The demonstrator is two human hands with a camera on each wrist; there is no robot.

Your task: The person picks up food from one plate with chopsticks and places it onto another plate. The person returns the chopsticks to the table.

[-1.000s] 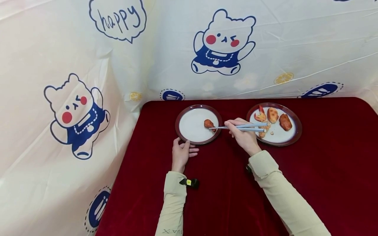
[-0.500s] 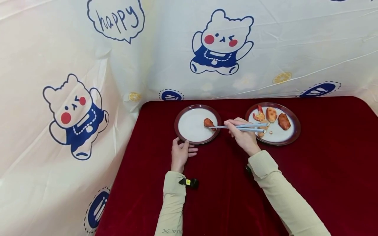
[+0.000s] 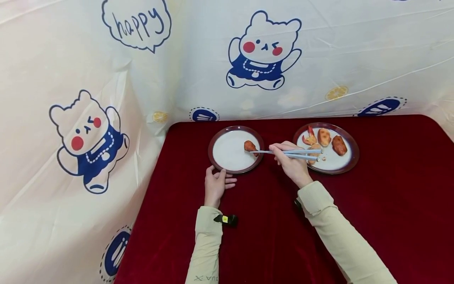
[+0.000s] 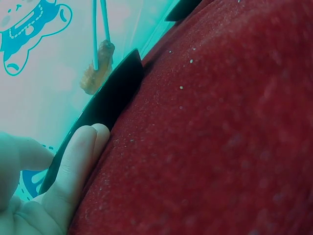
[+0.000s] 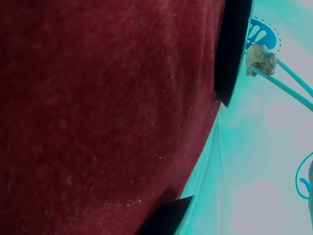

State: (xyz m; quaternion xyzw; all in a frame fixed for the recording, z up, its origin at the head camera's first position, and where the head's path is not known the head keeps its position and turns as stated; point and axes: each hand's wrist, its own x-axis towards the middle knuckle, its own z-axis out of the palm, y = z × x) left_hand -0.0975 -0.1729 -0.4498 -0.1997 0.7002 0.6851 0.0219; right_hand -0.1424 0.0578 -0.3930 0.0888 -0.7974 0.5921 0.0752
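Observation:
My right hand [image 3: 292, 165] holds a pair of light blue chopsticks [image 3: 298, 154]. Between their tips is a brown drumstick [image 3: 251, 147], over the right part of the left plate [image 3: 227, 154], which is white with a dark brown rim. In the left wrist view the drumstick [image 4: 100, 68] appears just above the plate's edge, and the right wrist view also has the drumstick [image 5: 261, 59] between the chopstick tips. My left hand [image 3: 215, 185] pinches the near rim of this plate, thumb on top and fingers [image 4: 78, 154] against its dark underside.
A second plate [image 3: 354, 157] stands to the right, bearing a red-clawed piece [image 3: 309, 136] and several browned food pieces [image 3: 339, 146]. Both plates are on a dark red cloth [image 3: 262, 228]. A printed white curtain [image 3: 198, 47] hangs behind and at the left.
The drumstick and chopstick tips have risen slightly toward the far side of the plate. The left hand keeps its place at the rim. The head view has shifted a little.

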